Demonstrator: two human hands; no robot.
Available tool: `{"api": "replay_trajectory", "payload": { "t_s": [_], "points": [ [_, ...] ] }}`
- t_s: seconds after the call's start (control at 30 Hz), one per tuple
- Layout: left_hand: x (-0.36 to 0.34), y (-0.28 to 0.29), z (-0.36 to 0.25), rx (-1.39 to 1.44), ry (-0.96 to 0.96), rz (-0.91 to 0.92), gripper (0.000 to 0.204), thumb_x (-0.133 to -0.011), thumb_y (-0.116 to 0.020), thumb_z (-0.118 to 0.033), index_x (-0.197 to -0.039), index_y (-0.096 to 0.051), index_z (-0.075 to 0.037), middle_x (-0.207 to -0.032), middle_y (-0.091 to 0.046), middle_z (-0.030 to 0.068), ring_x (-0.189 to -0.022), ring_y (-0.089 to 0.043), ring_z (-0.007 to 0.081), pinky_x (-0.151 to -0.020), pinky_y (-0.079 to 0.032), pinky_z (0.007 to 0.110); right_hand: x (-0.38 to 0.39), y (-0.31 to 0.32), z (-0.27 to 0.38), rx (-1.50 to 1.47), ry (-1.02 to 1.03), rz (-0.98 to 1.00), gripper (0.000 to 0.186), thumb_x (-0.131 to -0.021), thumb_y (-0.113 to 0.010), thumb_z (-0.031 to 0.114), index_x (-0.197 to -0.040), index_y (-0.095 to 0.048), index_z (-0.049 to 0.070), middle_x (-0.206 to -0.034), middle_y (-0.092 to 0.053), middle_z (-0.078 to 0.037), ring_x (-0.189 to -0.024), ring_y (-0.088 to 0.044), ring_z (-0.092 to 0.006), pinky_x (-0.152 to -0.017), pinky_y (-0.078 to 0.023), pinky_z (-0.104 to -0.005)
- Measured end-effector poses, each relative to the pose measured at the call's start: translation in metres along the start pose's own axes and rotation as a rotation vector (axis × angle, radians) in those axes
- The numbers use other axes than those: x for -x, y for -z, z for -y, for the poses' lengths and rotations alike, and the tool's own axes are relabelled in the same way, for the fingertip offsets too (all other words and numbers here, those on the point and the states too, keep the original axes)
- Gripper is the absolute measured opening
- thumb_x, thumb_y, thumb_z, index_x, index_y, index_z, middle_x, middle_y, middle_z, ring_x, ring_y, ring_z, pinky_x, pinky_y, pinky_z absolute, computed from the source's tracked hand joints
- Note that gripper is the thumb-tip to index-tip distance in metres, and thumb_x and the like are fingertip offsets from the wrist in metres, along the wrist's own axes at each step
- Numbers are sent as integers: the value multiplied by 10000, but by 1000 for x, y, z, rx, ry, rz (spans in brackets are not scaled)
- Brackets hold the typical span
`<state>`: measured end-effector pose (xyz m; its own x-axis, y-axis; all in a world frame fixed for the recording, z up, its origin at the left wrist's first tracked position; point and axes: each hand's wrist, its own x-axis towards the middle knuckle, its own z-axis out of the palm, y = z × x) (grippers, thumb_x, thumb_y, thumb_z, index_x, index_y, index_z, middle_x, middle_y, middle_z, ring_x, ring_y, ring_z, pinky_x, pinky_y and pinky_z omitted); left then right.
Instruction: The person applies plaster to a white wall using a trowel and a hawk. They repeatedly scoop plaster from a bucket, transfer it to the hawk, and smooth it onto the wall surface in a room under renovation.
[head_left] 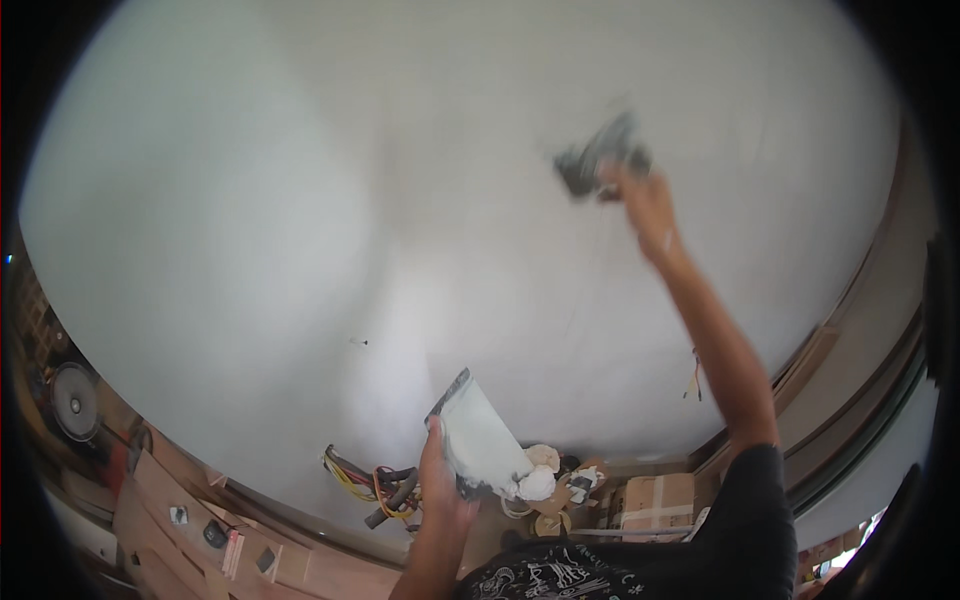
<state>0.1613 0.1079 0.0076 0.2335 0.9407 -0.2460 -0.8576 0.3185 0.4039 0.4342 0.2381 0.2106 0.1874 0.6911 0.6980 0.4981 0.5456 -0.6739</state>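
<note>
In the head view, I saw the right hand (645,205) gripping a blurred trowel (592,165) before the wall (480,230); the left hand (440,485) clutched a white-smeared plate (485,428) lower down; wall-skimming seemed underway; the next stroke called for even pressure.

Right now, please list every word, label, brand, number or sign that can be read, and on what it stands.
None can be read with certainty.
Shirt: pale print, too small and distorted to read.
Carton: nothing readable.
Board in the left hand: no text shows.
Tool in the right hand: blurred, nothing readable.
</note>
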Motion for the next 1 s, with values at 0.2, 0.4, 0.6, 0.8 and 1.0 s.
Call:
{"api": "replay_trajectory", "payload": {
  "t_s": [0.2,0.4,0.6,0.8,1.0],
  "points": [
    [-57,9,24,128,146,88,451,-999,-409,-414,-1260,-498,-57,-1176,-595,90,-1027,-613,224,-866,-525,397,177,-25,18,148,679,550,565,-733,-634,-70,-1266,-561,103,-1321,-550,-160,-1127,-609,-293,-845,-561,-336],
    [-17,-21,13,-3,0,108,415,-997,-430,-362,-1260,-496,-47,-1077,-613,78,-950,-617,183,-831,-527,342,200,-34,-26,556,391,685,742,-727,-602,-88,-1372,-467,253,-1414,-476,-88,-1085,-632,-256,-699,-593,-278],
    [22,18,-10,-208,-374,-147,490,-989,-404,-457,-1262,-479,-57,-1089,-599,110,-903,-635,206,-697,-570,373,268,-55,-261,-478,-975,175,485,-863,-548,53,-1329,-412,56,-1203,-563,-93,-970,-595,-221,-828,-474,-370],
    [69,65,-28,-172,-567,-434,442,-983,-452,-406,-1242,-479,-48,-949,-632,94,-521,-609,119,-378,-503,227,314,-125,-395,-970,-1153,-109,326,-784,-626,-12,-1076,-503,65,-1040,-578,-95,-893,-556,-241,-782,-468,-370],
    [77,50,-14,-206,-717,-701,404,-993,-453,-363,-1245,-458,-47,-903,-657,111,-520,-619,116,-383,-513,216,324,-168,-482,-1065,-1351,-454,268,-782,-614,-25,-1021,-519,50,-1012,-575,-108,-885,-560,-250,-757,-500,-396]
  ]
}}
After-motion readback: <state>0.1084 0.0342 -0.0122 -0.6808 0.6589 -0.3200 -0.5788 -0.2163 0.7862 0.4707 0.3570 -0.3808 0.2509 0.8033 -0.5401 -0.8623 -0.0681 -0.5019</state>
